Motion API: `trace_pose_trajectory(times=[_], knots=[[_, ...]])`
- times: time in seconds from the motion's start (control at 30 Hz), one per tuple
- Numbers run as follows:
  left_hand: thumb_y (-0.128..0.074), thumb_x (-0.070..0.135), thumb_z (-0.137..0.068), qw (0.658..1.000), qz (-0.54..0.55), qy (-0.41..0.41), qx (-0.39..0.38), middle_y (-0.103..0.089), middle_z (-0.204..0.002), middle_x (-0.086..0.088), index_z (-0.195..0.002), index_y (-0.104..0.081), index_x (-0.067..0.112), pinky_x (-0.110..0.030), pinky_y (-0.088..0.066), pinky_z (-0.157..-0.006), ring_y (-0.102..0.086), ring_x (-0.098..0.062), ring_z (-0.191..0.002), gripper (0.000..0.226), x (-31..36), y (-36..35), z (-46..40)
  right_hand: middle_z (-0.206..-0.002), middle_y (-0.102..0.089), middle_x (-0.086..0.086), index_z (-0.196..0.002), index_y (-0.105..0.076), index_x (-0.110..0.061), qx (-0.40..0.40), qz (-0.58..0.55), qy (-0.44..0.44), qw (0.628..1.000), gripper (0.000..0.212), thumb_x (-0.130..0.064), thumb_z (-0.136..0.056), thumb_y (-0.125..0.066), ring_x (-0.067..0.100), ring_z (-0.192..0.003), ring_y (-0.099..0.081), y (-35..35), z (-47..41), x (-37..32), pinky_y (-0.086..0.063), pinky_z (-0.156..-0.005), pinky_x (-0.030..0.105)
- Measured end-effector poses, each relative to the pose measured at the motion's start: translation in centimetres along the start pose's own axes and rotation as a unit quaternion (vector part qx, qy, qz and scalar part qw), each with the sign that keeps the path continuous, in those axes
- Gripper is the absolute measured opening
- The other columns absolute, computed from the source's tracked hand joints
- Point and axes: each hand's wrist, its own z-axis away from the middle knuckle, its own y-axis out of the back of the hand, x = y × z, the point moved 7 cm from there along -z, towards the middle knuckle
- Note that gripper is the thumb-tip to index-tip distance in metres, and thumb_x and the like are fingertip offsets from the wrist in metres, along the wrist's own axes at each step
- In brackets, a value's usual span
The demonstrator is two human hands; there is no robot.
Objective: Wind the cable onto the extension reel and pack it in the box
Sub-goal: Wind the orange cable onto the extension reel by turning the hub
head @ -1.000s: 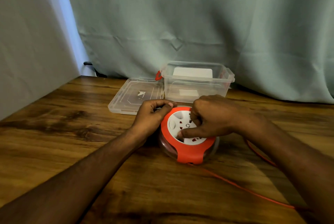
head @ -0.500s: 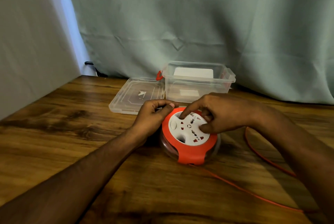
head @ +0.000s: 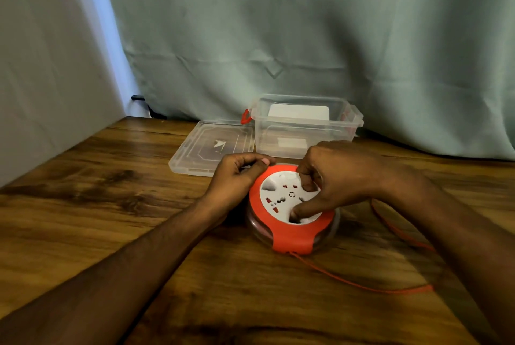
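An orange extension reel (head: 292, 236) with a white socket disc (head: 281, 195) lies flat on the wooden table (head: 111, 205). My left hand (head: 237, 177) grips the reel's orange rim at its far left side. My right hand (head: 334, 177) lies over the white disc, thumb pressed into a recess at the near edge and a finger curled into one at the far edge. A thin orange cable (head: 348, 282) leaves the reel's front and runs right, passing under my right forearm. The clear plastic box (head: 303, 127) stands open just behind the reel.
The box's clear lid (head: 206, 147) lies flat to the left of the box. A white card stands inside the box. Pale green curtain hangs behind the table, and a grey panel borders its left side.
My right hand has kept turning the white disc: its thumb and fingers shifted around the disc. The loose cable on the right has drawn closer. My left hand stays on the rim.
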Motion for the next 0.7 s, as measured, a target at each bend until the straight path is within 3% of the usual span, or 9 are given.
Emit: trace_pose_trajectory(times=[0.17, 0.3, 0.4, 0.43, 0.5, 0.57, 0.7], knots=[[-0.059, 0.02, -0.101, 1.0, 0.001, 0.003, -0.005, -0.079, -0.104, -0.002, -0.114, -0.076, 0.014, -0.031, -0.063, -0.077, -0.077, -0.018, -0.09, 0.022, -0.1, 0.1, -0.1, -0.062, -0.052, -0.014, -0.062, -0.052, -0.026, -0.003, 0.014, 0.013, 1.0, 0.056, -0.078, -0.081, -0.061, 0.004, -0.061, -0.057, -0.6, -0.4, -1.5, -0.033, -0.054, 0.018], [-0.059, 0.02, -0.101, 1.0, 0.0, 0.003, -0.001, -0.078, -0.104, -0.003, -0.113, -0.076, 0.014, -0.034, -0.064, -0.078, -0.077, -0.02, -0.09, 0.022, -0.3, 0.2, -0.2, -0.059, -0.058, -0.013, -0.06, -0.059, -0.026, 0.018, 0.005, 0.029, 0.999, 0.056, -0.078, -0.081, -0.062, 0.003, -0.06, -0.059, 0.1, -0.2, -1.5, -0.034, -0.054, 0.019], [-0.06, 0.021, -0.101, 1.0, -0.004, 0.004, -0.002, -0.078, -0.105, -0.003, -0.113, -0.076, 0.014, -0.034, -0.063, -0.08, -0.077, -0.02, -0.091, 0.022, -0.4, 0.1, -0.3, -0.063, -0.058, -0.015, -0.083, -0.071, -0.034, 0.037, -0.06, 0.039, 0.997, 0.02, -0.054, -0.083, -0.077, -0.003, -0.063, -0.056, 1.1, 0.2, -0.3, -0.039, -0.057, 0.025], [-0.06, 0.021, -0.101, 1.0, -0.004, 0.003, -0.003, -0.078, -0.105, -0.003, -0.113, -0.076, 0.014, -0.034, -0.063, -0.079, -0.077, -0.019, -0.091, 0.021, -0.4, 0.1, -0.3, -0.065, -0.06, -0.017, -0.097, -0.071, -0.039, 0.03, -0.086, 0.038, 0.995, 0.018, -0.044, -0.081, -0.08, -0.005, -0.065, -0.057, 1.4, 0.4, 0.1, -0.041, -0.057, 0.025], [-0.06, 0.022, -0.1, 1.0, -0.009, 0.002, -0.004, -0.078, -0.104, -0.002, -0.112, -0.076, 0.015, -0.032, -0.063, -0.078, -0.077, -0.017, -0.09, 0.021, -0.3, 0.1, -0.3, -0.071, -0.063, -0.031, -0.117, -0.067, -0.047, 0.008, -0.105, 0.043, 0.993, 0.041, -0.033, -0.081, -0.082, -0.015, -0.068, -0.057, 1.5, 0.6, 0.3, -0.041, -0.055, 0.017], [-0.06, 0.022, -0.1, 1.0, -0.012, 0.0, -0.006, -0.078, -0.104, -0.001, -0.112, -0.077, 0.015, -0.029, -0.063, -0.076, -0.077, -0.016, -0.089, 0.021, -0.3, 0.1, -0.3, -0.07, -0.048, -0.057, -0.129, -0.061, -0.048, -0.021, -0.097, 0.051, 0.994, 0.051, -0.029, -0.086, -0.08, -0.027, -0.068, -0.052, 1.3, 0.8, 0.1, -0.038, -0.052, 0.01], [-0.06, 0.021, -0.101, 1.0, -0.01, 0.001, -0.008, -0.079, -0.103, -0.001, -0.111, -0.077, 0.015, -0.028, -0.063, -0.074, -0.077, -0.016, -0.088, 0.021, -0.2, 0.0, -0.2, -0.068, -0.039, -0.065, -0.14, -0.056, -0.047, -0.047, -0.113, 0.056, 0.991, 0.057, -0.028, -0.09, -0.077, -0.03, -0.068, -0.051, 0.9, 1.0, 0.4, -0.039, -0.052, 0.009]])
